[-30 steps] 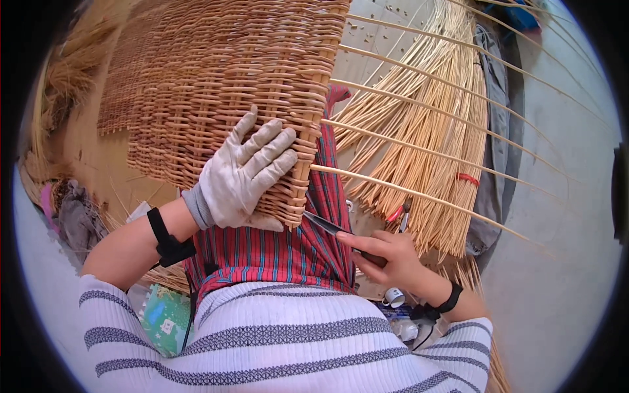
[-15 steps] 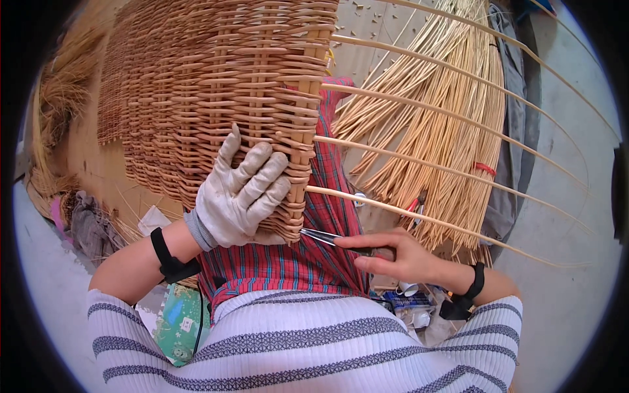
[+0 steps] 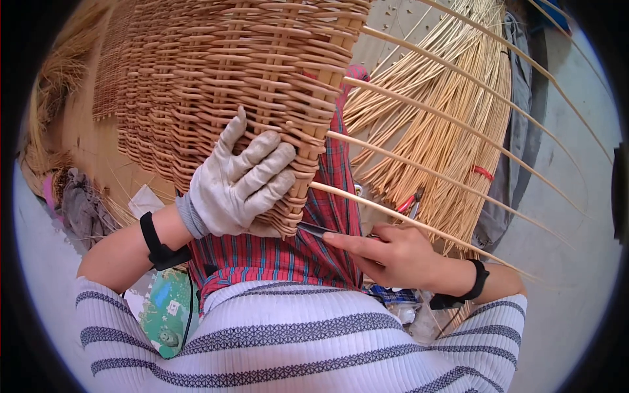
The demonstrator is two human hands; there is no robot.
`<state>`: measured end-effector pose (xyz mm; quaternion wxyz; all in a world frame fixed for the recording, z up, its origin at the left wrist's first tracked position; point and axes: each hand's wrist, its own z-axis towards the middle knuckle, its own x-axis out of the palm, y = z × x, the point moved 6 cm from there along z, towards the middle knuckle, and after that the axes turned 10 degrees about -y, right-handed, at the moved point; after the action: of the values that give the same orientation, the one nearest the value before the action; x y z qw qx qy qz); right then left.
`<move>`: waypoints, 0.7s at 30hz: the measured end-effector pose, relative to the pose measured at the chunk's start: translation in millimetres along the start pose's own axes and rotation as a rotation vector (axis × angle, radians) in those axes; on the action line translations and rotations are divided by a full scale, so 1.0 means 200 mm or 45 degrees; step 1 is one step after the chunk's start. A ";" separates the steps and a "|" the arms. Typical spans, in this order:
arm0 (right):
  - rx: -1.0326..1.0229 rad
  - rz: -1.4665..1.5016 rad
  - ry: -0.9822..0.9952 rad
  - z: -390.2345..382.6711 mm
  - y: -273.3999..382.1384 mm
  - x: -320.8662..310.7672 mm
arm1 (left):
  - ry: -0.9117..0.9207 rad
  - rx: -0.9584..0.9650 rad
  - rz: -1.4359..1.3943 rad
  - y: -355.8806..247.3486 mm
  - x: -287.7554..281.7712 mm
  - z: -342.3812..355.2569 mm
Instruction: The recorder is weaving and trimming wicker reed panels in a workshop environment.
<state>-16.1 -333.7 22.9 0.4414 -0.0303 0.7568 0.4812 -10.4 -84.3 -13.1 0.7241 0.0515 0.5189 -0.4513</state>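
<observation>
A large woven wicker panel slants across the upper left, with its near corner above my lap. My left hand, in a pale, soiled work glove, holds that corner, fingers spread over the weave and part of the glove showing beneath the edge. Bare, my right hand is closed around a slim metal hand tool, index finger stretched along it. The tool's tip meets the panel's corner; its handle is mostly hidden in my palm. Several long pale rods stick out rightward from the panel's side edge.
Behind the rods lies a big sheaf of loose willow rods with a red tie. Red-handled cutters rest by it. A green board is at lower left, beside a grey cloth. Red plaid cloth covers my lap.
The panel's upper part and its protruding rods have shifted right in the view. My right hand has turned slightly, and the tool's tip stays at the panel's corner. My left hand keeps its hold.
</observation>
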 end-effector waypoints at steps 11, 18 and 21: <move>-0.002 0.173 -0.095 0.04 0.02 0.08 | 0.086 0.064 0.081 0.00 -0.01 -0.02; -0.075 -0.133 -0.108 0.07 0.06 -0.03 | 0.027 -0.012 -0.001 -0.01 -0.04 0.03; -0.052 -0.044 0.057 0.09 0.01 -0.04 | 0.002 -0.081 -0.032 0.00 -0.07 0.04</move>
<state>-0.5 -322.0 26.1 0.4319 -0.0630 0.7558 0.4882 -6.4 -80.4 1.2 0.7194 0.0222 0.5341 -0.4435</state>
